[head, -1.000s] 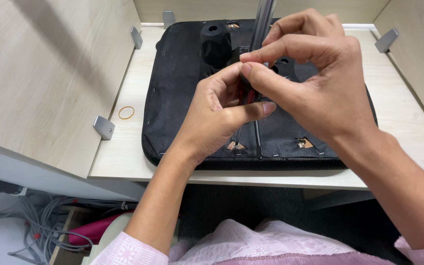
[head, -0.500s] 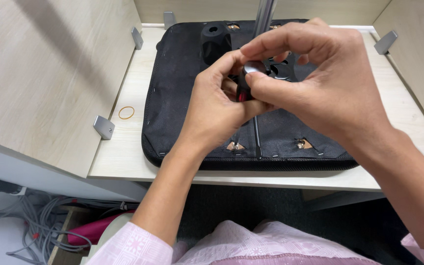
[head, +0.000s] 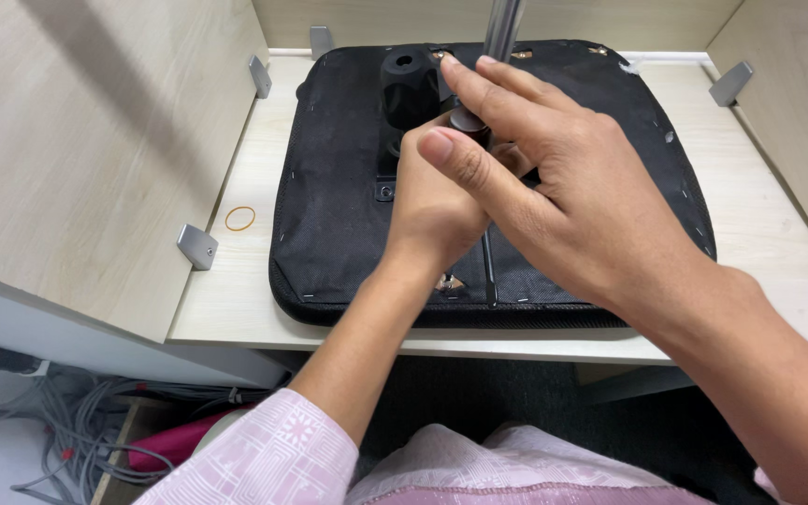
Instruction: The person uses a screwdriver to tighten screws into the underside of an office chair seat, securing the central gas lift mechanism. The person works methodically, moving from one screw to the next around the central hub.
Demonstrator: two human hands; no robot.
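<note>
Two bare hands, left (head: pixel 437 201) and right (head: pixel 554 201), forearms uncovered; pale pink patterned sleeve (head: pixel 268 458) at 7 o'clock, matching pink garment below.

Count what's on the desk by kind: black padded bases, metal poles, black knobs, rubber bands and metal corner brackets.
Black padded base: 1
Metal pole: 1
Black knob: 1
Rubber band: 1
Metal corner brackets: 4 clearly seen
Total: 8. The left hand and right hand hide part of the base.
</note>
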